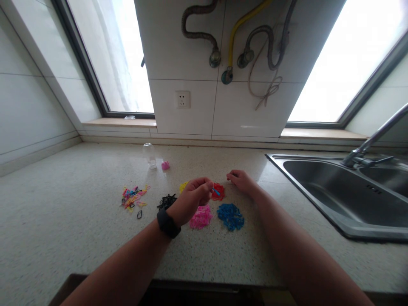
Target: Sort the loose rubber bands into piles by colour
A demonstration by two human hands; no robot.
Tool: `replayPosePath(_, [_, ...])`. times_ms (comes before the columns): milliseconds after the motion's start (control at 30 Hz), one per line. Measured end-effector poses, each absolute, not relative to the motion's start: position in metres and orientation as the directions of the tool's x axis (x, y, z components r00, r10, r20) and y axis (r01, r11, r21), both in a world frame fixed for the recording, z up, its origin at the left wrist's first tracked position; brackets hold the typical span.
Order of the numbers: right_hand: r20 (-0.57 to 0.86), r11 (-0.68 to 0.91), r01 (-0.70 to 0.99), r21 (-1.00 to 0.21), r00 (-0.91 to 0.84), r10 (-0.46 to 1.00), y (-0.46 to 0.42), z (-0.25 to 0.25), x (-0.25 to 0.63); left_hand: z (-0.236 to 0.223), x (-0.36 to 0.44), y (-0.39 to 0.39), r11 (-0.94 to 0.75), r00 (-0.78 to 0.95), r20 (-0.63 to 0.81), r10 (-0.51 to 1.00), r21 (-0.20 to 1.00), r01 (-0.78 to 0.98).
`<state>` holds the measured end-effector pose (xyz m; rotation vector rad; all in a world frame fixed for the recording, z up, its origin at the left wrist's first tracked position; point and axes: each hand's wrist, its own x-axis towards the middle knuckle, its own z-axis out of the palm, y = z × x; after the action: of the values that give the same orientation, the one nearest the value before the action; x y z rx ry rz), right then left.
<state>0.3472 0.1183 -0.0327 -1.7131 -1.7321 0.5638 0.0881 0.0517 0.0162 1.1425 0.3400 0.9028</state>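
My left hand [194, 196], a dark watch [168, 223] on its wrist, pinches a small blue rubber band [216, 191] above the sorted piles. Just beyond its fingertips lies a red pile of rubber bands [219, 192]. Under and around this hand are pink [201, 217], black [166, 202] and partly hidden yellow [182, 187] piles. A blue pile [230, 216] sits nearer me, to the right. My right hand [241, 180] rests on the counter right of the red pile, fingers curled in, with nothing visible in them. Farther left is a mixed-colour pile [133, 197], with a single black band [139, 214] beside it.
Toward the back of the speckled counter [95, 238] a clear plastic bottle [149, 156] stands next to a pink cap [165, 165]. A steel sink [318, 191] with a faucet [366, 148] takes up the right. Hoses and a socket [182, 100] are on the tiled wall.
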Motion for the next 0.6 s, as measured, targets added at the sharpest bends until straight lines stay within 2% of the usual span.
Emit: replayPosePath(600, [0.146, 0.076, 0.717, -0.693, 0.037, 0.989, 0.1179, -0.0322, 0.3475, 0.0153, 0.0878, 0.0533, 0.090, 0.601, 0.178, 0.779, 0.917, -0.388])
